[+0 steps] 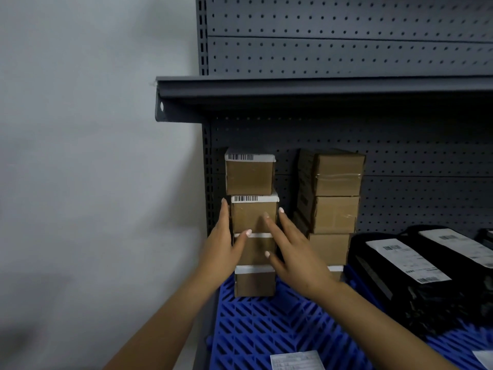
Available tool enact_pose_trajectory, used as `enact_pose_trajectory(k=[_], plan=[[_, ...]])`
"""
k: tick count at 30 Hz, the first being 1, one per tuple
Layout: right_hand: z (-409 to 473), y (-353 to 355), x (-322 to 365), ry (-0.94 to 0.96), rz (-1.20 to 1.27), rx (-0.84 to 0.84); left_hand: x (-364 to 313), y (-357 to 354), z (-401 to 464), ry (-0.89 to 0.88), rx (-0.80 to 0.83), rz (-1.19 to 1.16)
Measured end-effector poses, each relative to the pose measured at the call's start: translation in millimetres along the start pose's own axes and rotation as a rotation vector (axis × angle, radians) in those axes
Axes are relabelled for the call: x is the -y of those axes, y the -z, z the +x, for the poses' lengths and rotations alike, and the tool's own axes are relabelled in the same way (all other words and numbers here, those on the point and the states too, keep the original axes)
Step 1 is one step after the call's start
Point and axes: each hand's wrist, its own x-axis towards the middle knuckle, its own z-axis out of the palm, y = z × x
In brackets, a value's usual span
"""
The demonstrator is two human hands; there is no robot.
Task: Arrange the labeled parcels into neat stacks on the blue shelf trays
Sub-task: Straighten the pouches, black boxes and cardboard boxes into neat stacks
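Observation:
A stack of several brown cardboard parcels (pixel 250 180) with white barcode labels stands at the left end of the blue slatted shelf tray (pixel 269 324). My left hand (pixel 224 244) lies flat against the stack's left side, its thumb across the front. My right hand (pixel 290 249) has straight fingers touching the front and right side of the same stack. Neither hand curls around a box. A second brown parcel stack (pixel 333 193) stands just to the right, partly behind my right hand.
Black poly-bag parcels (pixel 416 265) with white shipping labels lie stacked on the tray at the right. A loose label (pixel 296 360) lies at the tray's front edge. A grey metal shelf (pixel 320 94) overhangs the stacks, with pegboard behind and a white wall at left.

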Motion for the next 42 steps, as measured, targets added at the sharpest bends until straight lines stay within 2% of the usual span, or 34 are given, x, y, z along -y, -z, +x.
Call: enact_pose_trajectory(k=[9,13,15,18,21,28,42], plan=[[-3,2,-6,-0.037,-0.005,0.075,9,-8,2,0.053,0.039,0.022],[-2,10,-5,-0.036,-0.002,0.067,3,-5,2,-0.009,0.017,0.097],[2,17,-4,-0.003,-0.065,0.02,-3,-1,4,-0.084,-0.031,0.218],[13,29,-4,0.069,-0.263,-0.061,-17,7,8,-0.247,-0.135,0.528],[25,39,0,0.089,-0.35,-0.071,-26,12,16,-0.328,-0.146,0.654],[34,36,-2,0.025,-0.197,0.006,-28,8,21,-0.279,-0.012,0.526],[38,18,-10,0.034,-0.059,0.059,-21,6,23,-0.342,0.0,0.466]])
